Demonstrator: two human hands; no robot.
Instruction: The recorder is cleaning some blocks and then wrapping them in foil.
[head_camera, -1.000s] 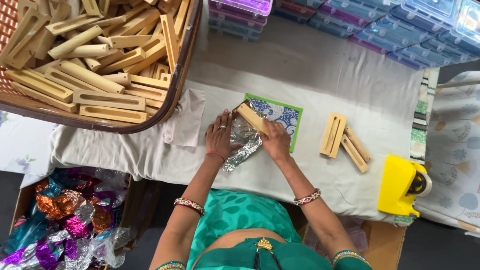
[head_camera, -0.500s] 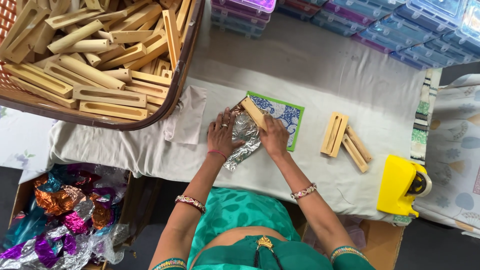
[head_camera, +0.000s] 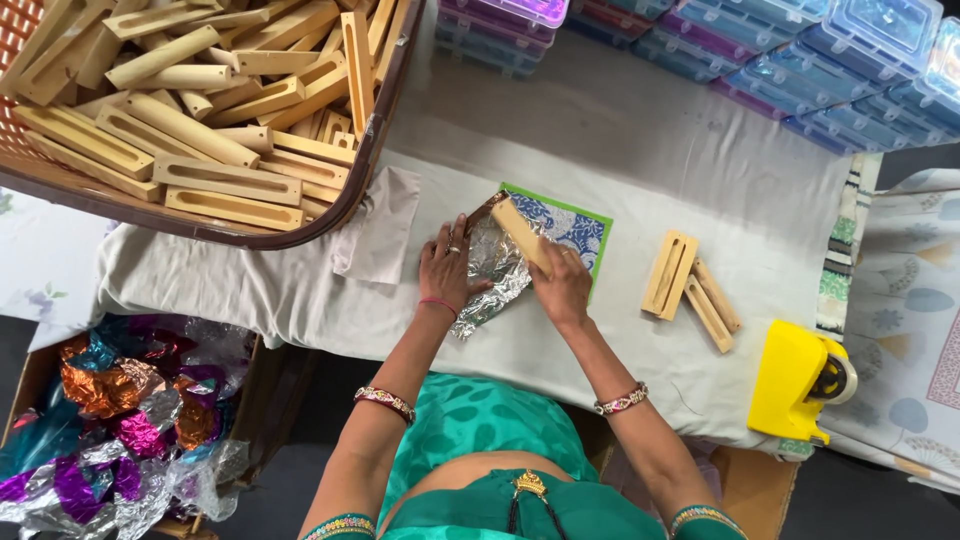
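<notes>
Little movement since earlier: left hand (head_camera: 447, 272) stays flat, fingers spread, pressing silver foil (head_camera: 492, 272); right hand (head_camera: 562, 287) still pinches the wooden block (head_camera: 520, 234) lying diagonally on it. Beyond, patterned mat (head_camera: 573, 232), then basket (head_camera: 372, 140) of blocks.

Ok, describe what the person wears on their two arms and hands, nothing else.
Both arms are bare from short teal sleeves with patterned trim down to the hands. The left hand has a ring on one finger and a thin pink thread at the wrist, with a beaded, gold-toned bangle further up the forearm. The right hand has a ring too, and a similar beaded bangle on its forearm.
</notes>
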